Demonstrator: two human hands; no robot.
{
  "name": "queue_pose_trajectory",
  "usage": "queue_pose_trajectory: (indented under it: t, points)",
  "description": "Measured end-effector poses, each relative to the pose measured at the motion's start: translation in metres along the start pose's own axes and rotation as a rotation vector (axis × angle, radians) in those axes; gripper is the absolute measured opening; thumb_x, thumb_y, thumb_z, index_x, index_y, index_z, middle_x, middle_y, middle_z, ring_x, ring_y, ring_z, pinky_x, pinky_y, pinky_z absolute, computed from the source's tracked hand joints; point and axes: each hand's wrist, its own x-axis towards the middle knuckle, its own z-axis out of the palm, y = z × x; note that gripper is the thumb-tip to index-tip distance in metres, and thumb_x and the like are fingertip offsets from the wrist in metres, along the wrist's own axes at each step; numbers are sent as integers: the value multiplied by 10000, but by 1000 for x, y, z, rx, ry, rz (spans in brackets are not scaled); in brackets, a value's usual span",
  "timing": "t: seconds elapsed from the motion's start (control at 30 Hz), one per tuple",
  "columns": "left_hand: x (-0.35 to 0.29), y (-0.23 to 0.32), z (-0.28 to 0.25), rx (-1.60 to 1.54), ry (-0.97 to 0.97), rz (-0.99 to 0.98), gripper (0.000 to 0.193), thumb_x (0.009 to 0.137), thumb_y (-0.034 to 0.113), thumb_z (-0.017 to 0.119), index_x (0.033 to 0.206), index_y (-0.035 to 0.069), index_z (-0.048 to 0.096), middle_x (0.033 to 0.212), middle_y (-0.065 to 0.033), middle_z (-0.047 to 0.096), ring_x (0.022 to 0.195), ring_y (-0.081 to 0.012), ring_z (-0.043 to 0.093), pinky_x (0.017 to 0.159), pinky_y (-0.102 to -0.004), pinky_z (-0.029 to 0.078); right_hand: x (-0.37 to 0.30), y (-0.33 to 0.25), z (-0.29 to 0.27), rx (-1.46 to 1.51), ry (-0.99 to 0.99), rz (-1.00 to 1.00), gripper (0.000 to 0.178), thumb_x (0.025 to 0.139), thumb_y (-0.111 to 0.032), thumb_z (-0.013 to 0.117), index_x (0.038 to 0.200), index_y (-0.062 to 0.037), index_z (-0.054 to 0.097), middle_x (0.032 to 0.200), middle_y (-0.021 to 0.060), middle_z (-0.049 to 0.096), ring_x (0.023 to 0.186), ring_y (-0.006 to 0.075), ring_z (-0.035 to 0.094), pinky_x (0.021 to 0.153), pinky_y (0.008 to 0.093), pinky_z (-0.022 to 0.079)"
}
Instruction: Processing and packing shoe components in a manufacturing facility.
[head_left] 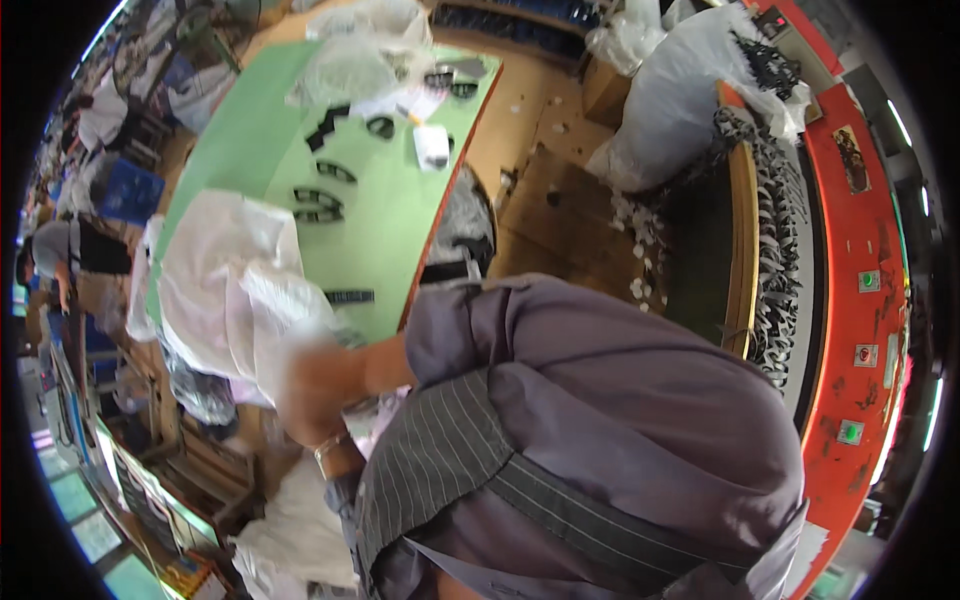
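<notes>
A large white plastic bag (pixel 235 265) lies bunched over the near left corner of the green table (pixel 375 240), its folds running down toward my hands. At its lower edge my right hand (pixel 328 378) and my left hand (pixel 305 412) are close together. The left wrist wears a bracelet. Both hands' fingers are smeared, so I cannot make out their grip. Beside the bag lies a dark strip-shaped piece (pixel 350 296). Farther up the table are several black curved pieces (pixel 318 205), a black zigzag piece (pixel 328 127) and a small white container (pixel 431 147).
Clear plastic bags (pixel 345 72) cover the table's far end. On the right stand a big stuffed white bag (pixel 665 115) and a wooden-edged bin (pixel 742 250) beside dark strips. White scraps (pixel 640 235) litter the floor. Another person (pixel 85 247) is at the far left.
</notes>
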Motion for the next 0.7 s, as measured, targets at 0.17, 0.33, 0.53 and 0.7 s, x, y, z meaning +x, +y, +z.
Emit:
queue_pose_trajectory:
  t: [0.17,0.33,0.53,0.7]
  points:
    - [-39,-39,19,-60,93,-168,179,911,78,586,1085,51,552,971,-72,636,815,-155,626,702,-284,522,-47,16,40,21,-242,259,132,691,-186,617,717,-58,631,793,112,655,797,320,626,751,416,495]
    - [-66,-45,29,-457,-7,-260,206,889,17,597,1090,37,557,981,-73,624,838,-146,605,706,-265,485,-76,35,43,177,-337,537,191,672,-221,647,735,-42,633,725,174,638,687,377,619,631,468,482]
    - [-73,-45,21,-839,-339,-489,138,952,141,562,1079,87,561,1035,-31,631,1014,-167,566,858,-330,436,-79,33,27,291,-491,625,187,682,-223,688,759,-57,653,743,153,636,739,361,613,671,448,477]
    - [-64,-36,23,-810,-277,-433,177,975,154,518,1133,75,515,1125,-63,591,1021,-185,564,904,-347,443,-83,34,29,365,-334,328,213,718,-216,680,845,-46,668,869,158,620,865,347,579,788,429,462]
